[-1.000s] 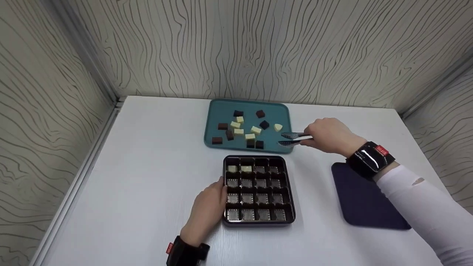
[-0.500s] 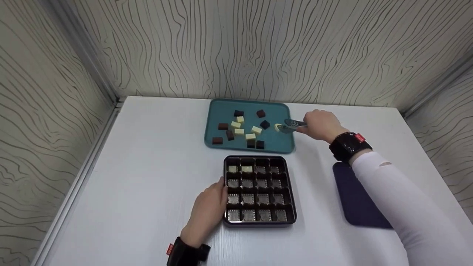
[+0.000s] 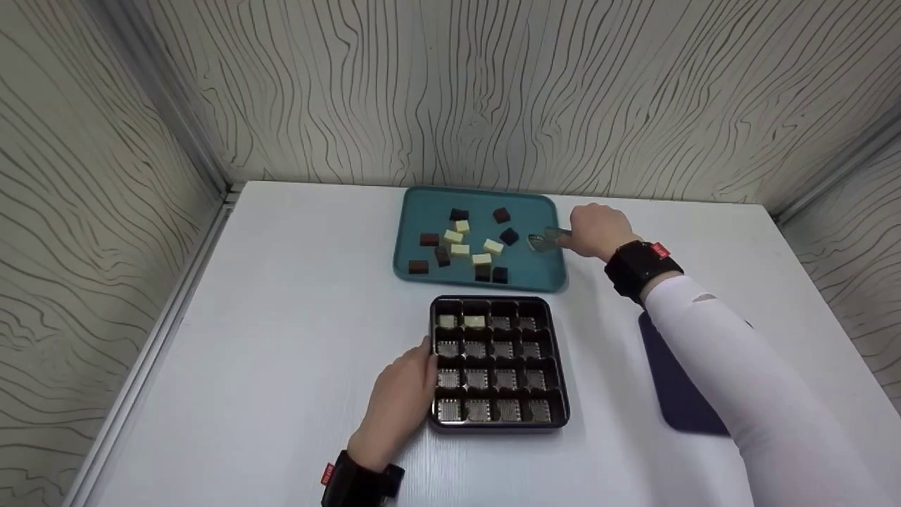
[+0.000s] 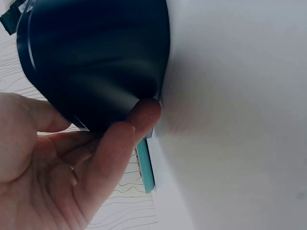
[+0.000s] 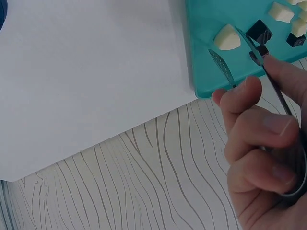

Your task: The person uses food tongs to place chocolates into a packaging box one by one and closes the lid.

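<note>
My left hand (image 3: 398,391) holds the left side of a dark divided box (image 3: 499,427), thumb at the rim and fingers against the wall. Two cream chocolates (image 3: 474,322) sit in its back row, in the first two compartments from the left. My right hand (image 3: 602,229) grips small metal tongs (image 5: 223,67) over the right end of a teal tray (image 3: 421,205). Between the parted tong tips, in the right wrist view, lies a rounded cream chocolate (image 5: 227,38). The head view shows the tongs overlapping that piece.
Several cream chocolates (image 3: 493,246) and dark brown chocolates (image 3: 419,267) are scattered over the tray, just behind the box. A dark blue tray (image 3: 672,384) lies at the right, partly under the right sleeve. A patterned wall (image 3: 464,91) rises behind the white table (image 3: 303,296).
My right hand has moved left and slightly back, bringing the tongs from the tray's front right corner to the rounded cream chocolate. The left hand stays at the box.
</note>
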The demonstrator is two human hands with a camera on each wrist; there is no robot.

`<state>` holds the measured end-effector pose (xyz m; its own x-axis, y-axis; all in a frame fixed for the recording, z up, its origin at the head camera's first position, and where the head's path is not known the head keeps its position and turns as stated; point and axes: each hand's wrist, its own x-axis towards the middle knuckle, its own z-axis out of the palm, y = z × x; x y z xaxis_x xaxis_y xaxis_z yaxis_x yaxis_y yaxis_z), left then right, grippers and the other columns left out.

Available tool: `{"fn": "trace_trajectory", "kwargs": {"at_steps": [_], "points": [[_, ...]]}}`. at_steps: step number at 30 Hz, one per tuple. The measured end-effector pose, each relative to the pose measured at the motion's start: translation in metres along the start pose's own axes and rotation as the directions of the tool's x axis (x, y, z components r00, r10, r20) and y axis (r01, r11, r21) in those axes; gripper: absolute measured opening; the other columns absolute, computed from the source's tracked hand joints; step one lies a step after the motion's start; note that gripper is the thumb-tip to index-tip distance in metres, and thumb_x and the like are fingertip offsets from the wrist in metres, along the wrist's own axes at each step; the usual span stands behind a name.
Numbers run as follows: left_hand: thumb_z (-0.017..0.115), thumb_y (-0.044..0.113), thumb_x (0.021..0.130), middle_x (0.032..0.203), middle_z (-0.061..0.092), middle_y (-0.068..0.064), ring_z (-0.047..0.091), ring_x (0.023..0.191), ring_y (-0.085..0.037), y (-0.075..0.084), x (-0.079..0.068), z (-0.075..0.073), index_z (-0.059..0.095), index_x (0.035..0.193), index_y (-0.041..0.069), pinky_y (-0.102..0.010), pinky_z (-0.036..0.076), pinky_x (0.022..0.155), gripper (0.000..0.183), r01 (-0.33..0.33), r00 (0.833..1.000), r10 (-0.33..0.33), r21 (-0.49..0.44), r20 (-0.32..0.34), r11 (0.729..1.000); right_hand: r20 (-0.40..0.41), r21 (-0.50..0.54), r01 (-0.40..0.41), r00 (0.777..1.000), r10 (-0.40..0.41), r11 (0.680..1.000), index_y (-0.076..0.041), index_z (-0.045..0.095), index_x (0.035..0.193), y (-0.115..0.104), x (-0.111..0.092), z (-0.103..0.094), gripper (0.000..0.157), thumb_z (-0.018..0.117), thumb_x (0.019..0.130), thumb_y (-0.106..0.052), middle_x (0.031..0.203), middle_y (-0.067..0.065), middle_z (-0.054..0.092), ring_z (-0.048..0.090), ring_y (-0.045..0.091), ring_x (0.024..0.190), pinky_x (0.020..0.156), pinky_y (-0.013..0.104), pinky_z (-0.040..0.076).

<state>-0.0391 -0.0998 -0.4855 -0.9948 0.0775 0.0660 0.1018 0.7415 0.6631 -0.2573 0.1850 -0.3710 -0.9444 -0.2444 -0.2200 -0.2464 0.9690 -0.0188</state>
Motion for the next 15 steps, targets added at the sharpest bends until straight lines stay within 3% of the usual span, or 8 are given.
{"fn": "trace_trajectory", "kwargs": {"at_steps": [9,15], "points": [[0.051,0.016,0.108,0.127,0.074,-0.026,0.074,0.113,-0.043,-0.0002,0.0005,-0.0004,0.059,0.141,-0.009,-0.053,0.061,0.097,0.042,0.008,1.000,-0.008,-0.009,0.002,1.000,0.006,0.020,-0.018,1.000,0.018,1.000,-0.010,0.046,0.067,-0.0055,0.0060,0.0034,0.044,0.072,0.097,-0.029,0.063,-0.001,0.038,0.043,0.018,0.060,0.051,0.029,0.035],[0.052,0.015,0.107,0.126,0.074,-0.026,0.075,0.111,-0.042,0.0001,0.0004,-0.0008,0.060,0.140,-0.009,-0.053,0.061,0.094,0.041,0.006,1.000,-0.006,-0.002,-0.003,1.000,0.005,0.016,-0.003,1.000,0.002,1.000,-0.011,0.046,0.066,-0.0064,0.0078,0.0046,0.048,0.072,0.098,-0.034,0.062,-0.002,0.037,0.043,0.018,0.059,0.051,0.029,0.035]]}}
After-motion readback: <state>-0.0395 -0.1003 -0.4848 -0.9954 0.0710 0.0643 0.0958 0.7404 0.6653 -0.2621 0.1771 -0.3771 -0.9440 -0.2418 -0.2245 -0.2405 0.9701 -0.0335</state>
